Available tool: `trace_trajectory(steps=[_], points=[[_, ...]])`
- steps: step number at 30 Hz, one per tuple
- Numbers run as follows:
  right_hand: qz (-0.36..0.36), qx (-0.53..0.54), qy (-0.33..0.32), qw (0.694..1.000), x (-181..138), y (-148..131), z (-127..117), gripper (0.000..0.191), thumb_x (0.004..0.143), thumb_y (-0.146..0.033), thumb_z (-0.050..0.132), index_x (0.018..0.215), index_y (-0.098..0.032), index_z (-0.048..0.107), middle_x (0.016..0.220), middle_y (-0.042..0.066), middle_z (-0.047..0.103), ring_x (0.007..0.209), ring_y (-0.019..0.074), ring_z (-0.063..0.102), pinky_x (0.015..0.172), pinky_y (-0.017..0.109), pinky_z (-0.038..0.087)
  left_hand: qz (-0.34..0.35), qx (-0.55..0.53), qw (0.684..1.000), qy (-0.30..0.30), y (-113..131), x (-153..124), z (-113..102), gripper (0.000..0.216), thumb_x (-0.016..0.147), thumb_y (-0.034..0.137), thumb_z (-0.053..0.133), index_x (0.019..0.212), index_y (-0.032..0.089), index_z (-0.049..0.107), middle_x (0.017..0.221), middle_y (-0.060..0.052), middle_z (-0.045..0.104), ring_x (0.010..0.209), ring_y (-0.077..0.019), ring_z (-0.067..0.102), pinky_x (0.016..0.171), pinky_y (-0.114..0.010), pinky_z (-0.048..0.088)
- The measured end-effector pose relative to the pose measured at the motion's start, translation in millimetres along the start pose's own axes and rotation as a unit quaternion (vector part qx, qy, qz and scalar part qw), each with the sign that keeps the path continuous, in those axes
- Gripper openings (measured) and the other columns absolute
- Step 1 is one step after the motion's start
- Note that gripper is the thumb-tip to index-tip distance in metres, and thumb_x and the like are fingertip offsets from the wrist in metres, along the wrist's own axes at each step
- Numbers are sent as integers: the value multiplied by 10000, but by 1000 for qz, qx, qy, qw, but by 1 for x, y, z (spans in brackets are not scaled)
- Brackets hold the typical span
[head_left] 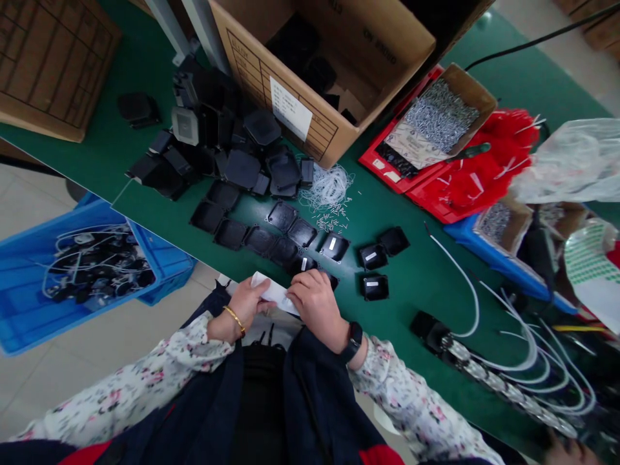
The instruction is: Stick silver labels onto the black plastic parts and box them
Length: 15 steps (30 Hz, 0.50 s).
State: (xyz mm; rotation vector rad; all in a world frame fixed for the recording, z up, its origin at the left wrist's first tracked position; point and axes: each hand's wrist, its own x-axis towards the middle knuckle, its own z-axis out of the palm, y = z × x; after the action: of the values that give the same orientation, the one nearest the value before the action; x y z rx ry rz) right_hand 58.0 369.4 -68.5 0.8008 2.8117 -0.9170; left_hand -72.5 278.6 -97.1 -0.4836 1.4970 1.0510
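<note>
A white paper strip [276,295], probably label paper, spans the gap between my hands at the table's front edge. My left hand [248,302] is closed on its left end, thumb on top. The fingers of my right hand [317,300] are bent and pinched at its right end; their tips are partly hidden. Just beyond them, a black square case [304,263] bears a small white label, and my right hand partly covers another case. Similar labels show inside further black cases, one [334,247] behind my right hand and one [374,287] to its right.
Unlabelled black cases [259,240] stand in rows at left, before a heap of black parts [242,168]. Behind are a cardboard box [285,97], white strings [329,187] and a screw box [440,116]. A blue crate [165,258] sits left; cabled parts [504,381] and another person's hand [569,452] right.
</note>
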Motion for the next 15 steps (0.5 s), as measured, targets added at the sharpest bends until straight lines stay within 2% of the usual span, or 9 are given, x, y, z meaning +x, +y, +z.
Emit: trace_trajectory(steps=[3, 7, 9, 11, 15], points=[[-21, 23, 34, 999, 7, -3, -4, 119, 864, -222, 583, 767, -214, 652, 885, 21, 598, 872, 193, 479, 772, 351, 349, -6, -9, 1000, 13, 1, 7, -6, 47, 816, 82, 553, 801, 116, 525, 688, -48, 611, 572, -138, 609, 443, -205, 535], [59, 36, 81, 994, 42, 13, -3, 91, 851, -241, 603, 781, -215, 656, 851, 29, 564, 856, 195, 469, 758, 339, 361, -10, -20, 999, 30, -1, 16, -19, 40, 818, 67, 542, 814, 105, 529, 728, -70, 628, 581, -142, 616, 446, -198, 533], [61, -21, 52, 997, 63, 22, 3, 82, 824, -245, 634, 750, -213, 649, 833, 37, 555, 869, 220, 457, 742, 353, 356, -9, -26, 999, 31, -3, 18, -25, 41, 810, 76, 559, 824, 104, 531, 751, -80, 636, 587, -149, 623, 452, -206, 538], [33, -92, 11, 995, 79, 28, 12, 110, 811, -237, 642, 708, -199, 634, 827, 52, 552, 893, 248, 444, 732, 373, 347, -7, -31, 999, 33, -4, 18, -28, 64, 805, 85, 573, 842, 111, 528, 769, -86, 641, 592, -154, 630, 459, -216, 546], [-20, -209, -18, 978, 90, 28, 30, 138, 866, -151, 526, 765, -157, 620, 866, 99, 554, 900, 272, 431, 734, 409, 338, -4, -38, 999, 26, -5, 17, -32, 74, 818, 100, 558, 885, 114, 531, 766, -91, 650, 626, -179, 645, 482, -236, 559]])
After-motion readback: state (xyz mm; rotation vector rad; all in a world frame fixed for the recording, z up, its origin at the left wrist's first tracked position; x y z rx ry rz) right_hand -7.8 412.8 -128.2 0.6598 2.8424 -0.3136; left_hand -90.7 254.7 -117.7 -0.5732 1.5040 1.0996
